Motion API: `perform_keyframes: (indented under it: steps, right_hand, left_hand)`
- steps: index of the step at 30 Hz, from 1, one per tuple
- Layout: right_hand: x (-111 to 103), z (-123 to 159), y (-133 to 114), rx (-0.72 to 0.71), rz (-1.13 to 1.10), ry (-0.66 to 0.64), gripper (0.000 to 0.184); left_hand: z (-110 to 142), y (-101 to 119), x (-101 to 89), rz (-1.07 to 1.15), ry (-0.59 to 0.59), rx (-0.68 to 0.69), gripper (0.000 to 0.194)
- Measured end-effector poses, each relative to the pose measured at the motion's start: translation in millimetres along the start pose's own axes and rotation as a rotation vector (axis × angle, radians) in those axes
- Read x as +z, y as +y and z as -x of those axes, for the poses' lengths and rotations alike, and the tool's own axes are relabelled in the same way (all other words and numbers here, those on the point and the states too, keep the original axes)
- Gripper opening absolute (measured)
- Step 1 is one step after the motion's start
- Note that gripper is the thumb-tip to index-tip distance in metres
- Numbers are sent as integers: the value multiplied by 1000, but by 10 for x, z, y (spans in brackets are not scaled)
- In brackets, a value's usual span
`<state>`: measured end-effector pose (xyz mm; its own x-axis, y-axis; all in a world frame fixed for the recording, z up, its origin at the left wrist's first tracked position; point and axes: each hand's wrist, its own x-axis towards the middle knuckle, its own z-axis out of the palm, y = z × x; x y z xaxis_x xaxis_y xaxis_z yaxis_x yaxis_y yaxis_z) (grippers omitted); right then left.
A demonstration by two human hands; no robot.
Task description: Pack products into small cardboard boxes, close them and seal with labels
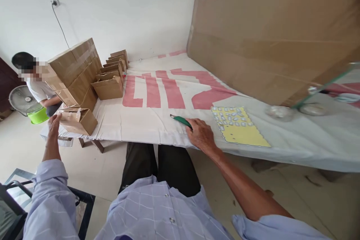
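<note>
At the left end of the table, my left hand [54, 125] is against the near-left end of a small cardboard box [79, 120], with its fingers pressed to the box's edge. Strips of clear tape run over the top of that box. My right hand [201, 135] is closed around a green-handled tool [182, 120]. Its thin dark tip points left, and the kind of tool is not clear. To the right of this hand lies a yellow sheet [246, 133] with several rows of small whitish pieces on its upper part.
Large taped cartons [75, 69] stand behind the small box, beside a row of open boxes [108, 87]. A big cardboard sheet [261, 37] leans at the right, near a glass pane [323, 88]. A person [39, 82] sits far left, by a fan [24, 99].
</note>
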<state>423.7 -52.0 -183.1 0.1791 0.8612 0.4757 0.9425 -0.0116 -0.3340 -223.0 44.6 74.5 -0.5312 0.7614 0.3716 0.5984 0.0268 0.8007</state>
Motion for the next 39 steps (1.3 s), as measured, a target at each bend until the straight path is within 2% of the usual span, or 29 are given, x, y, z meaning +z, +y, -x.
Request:
perform_keyframes:
  steps: [2,5,11,14,16,19,22,26,28,31,33,39]
  right_hand:
    - [1,-5,0,-5,-1,4,38]
    - [35,9,35,-18,-14,28,38]
    - [59,14,66,-5,-48,20,39]
    - [14,-5,37,7,-57,-1,39]
    - [-14,-16,20,11,-56,-19,40]
    - [-37,-23,5,19,-31,-48,42]
    - [-42,-22,-3,30,-8,-55,43]
    - [-41,-27,-11,15,-33,-29,42]
    - [-41,-32,-13,13,-30,-17,41]
    - [-41,-34,-16,18,-16,-8,39]
    - [-47,-32,-19,17,-30,-7,38]
    - [-147,-62,-139,55,-171,34,36]
  left_hand:
    - [-22,21,110,17,-4,-43,45]
    - [135,7,345,54,-54,-53,50]
    - [889,-11,1018,164,-301,30,68]
    - [1218,94,1285,234,-448,90,71]
    - [1343,208,1393,292,-559,156,73]
    - [1407,392,1467,308,-685,262,77]
    - [1421,526,1487,281,-743,306,77]
    - [1481,602,1496,297,-837,304,85]
    - [1530,613,1497,308,-888,342,82]
    - [1617,599,1489,283,-885,441,73]
    - [1681,569,1481,254,-872,470,75]
    - [1853,519,1459,279,-911,431,82]
